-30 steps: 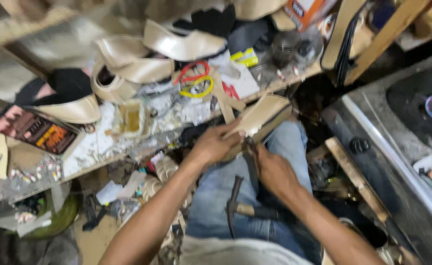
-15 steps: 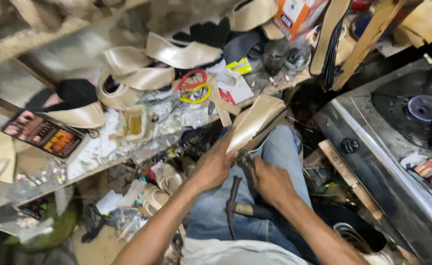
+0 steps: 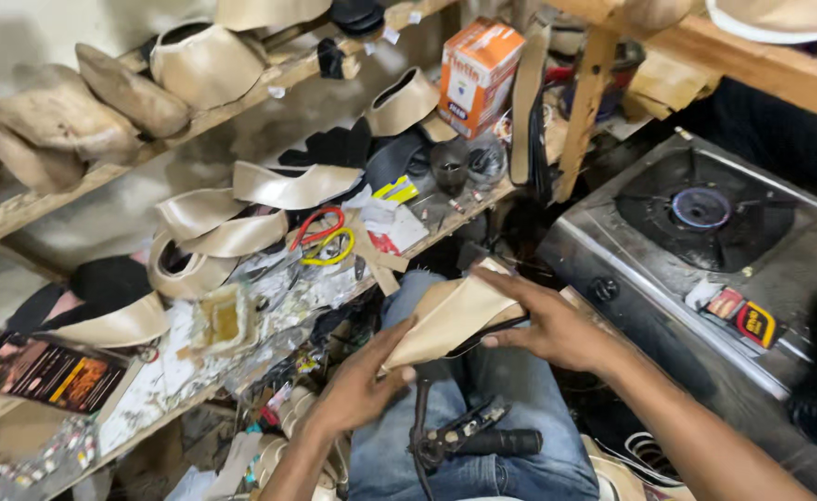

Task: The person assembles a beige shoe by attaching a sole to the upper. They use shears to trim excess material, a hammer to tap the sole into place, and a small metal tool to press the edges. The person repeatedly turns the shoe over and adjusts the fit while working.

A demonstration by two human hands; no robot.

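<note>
Beige leather shoe upper (image 3: 445, 320) at frame centre, gripped by left hand (image 3: 357, 390) below and right hand (image 3: 557, 325) above, over denim lap (image 3: 520, 390).

A cluttered wooden workbench (image 3: 199, 394) runs from about eight o'clock up toward two o'clock. On it lie curved beige shoe uppers (image 3: 241, 232), red and yellow scissors (image 3: 327, 239), a small open tin of glue (image 3: 223, 320) and crumpled clear plastic (image 3: 306, 292). A dark printed booklet (image 3: 42, 371) sits at nine o'clock, black leather pieces (image 3: 334, 148) and an orange carton (image 3: 476, 74) toward twelve (the carton stands upright). Above, at ten o'clock, a plank shelf (image 3: 111, 167) carries wooden shoe forms (image 3: 65, 116) and another beige upper (image 3: 206, 60). At three o'clock stands a steel gas stove (image 3: 612, 250).
</note>
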